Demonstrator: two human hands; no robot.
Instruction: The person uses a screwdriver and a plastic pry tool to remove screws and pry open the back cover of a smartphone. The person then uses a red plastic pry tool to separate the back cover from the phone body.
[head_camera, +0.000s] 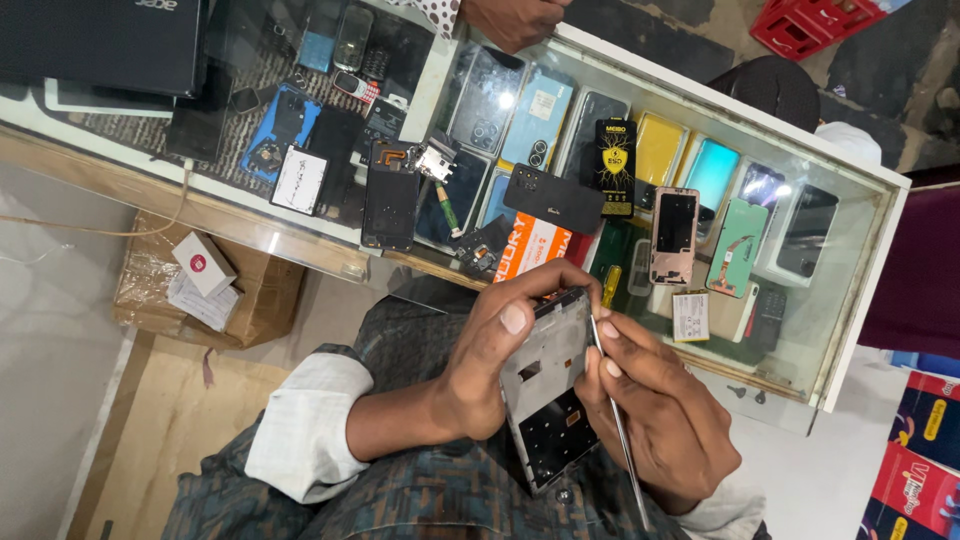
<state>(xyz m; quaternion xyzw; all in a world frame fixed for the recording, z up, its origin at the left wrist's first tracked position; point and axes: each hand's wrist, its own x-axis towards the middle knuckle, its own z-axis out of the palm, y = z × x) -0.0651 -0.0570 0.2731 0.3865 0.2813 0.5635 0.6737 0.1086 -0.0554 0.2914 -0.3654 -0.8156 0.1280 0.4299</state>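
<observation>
ok, left hand (500, 345) is wrapped around an opened phone frame (548, 385), thumb pressed on its inner face, fingers curled over the top edge. frame is held up over the lap, tilted, not resting on anything. right hand (655, 415) pinches thin metal tweezers (612, 400), tip touching the frame's right edge near the top corner; the tweezer shaft runs down past the wrist. both hands are closed on what they hold.

just beyond the hands sits a glass counter (850, 330) with a white rim, its near edge running close above the knuckles. on the glass near the left hand: a dark phone back panel (390, 195), a black slab (553, 198), a small green-handled screwdriver (448, 208). near the right hand: a pink phone frame (674, 235), a green phone cover (736, 247), a small battery (690, 315). room between frame top and counter edge is tight; open room is below and to the right of the right hand, over pale floor.

left of the left forearm, well apart, a cardboard box (215, 290) sits under the counter. another person's hand (512, 20) rests on the counter's far edge.
</observation>
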